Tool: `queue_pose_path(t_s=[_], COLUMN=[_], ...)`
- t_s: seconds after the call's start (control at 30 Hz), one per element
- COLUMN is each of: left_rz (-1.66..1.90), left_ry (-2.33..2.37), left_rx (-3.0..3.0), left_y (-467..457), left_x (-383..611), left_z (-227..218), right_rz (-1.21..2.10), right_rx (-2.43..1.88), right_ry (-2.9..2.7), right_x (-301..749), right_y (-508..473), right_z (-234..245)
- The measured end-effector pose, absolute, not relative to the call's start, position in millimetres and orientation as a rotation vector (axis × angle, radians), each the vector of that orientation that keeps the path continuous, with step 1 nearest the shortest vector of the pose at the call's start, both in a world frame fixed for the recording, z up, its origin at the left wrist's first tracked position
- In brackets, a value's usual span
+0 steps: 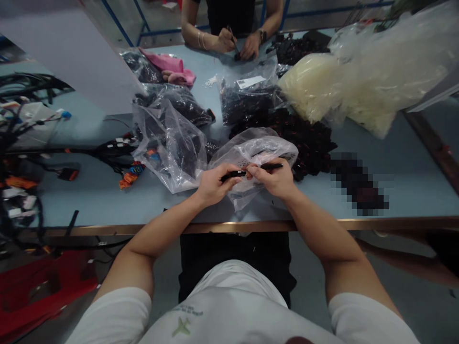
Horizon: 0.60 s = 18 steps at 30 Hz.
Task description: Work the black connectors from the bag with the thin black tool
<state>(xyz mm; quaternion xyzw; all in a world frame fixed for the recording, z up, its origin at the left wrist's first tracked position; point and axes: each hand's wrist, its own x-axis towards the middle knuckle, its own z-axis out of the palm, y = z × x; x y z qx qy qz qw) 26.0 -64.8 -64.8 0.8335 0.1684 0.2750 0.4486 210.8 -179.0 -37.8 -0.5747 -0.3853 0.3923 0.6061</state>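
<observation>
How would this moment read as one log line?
Left hand: holds small black part; Right hand: holds slim black object; By hands: clear plastic bag; Beyond: heap of black parts

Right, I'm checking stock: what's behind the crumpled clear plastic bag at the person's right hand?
Behind the crumpled clear plastic bag, a loose heap of small black parts shows; farther back, a white-labelled clear bag of black parts. What the crumpled bag's folds cover cannot be seen.
</observation>
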Motion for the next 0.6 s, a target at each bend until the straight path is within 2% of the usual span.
queue_pose_path(t_s=[0.6], left_rz=[0.801], left_ry=[0.404], left_rx=[2.225], left_y=[-68.4], left_x=[24.9], left_z=[-66.2], right_rz=[0.927], right_rx=[-1.381], right_ry=[-0.985], right_x=[207.5], right_y=[-179.8], right_z=[-34.0])
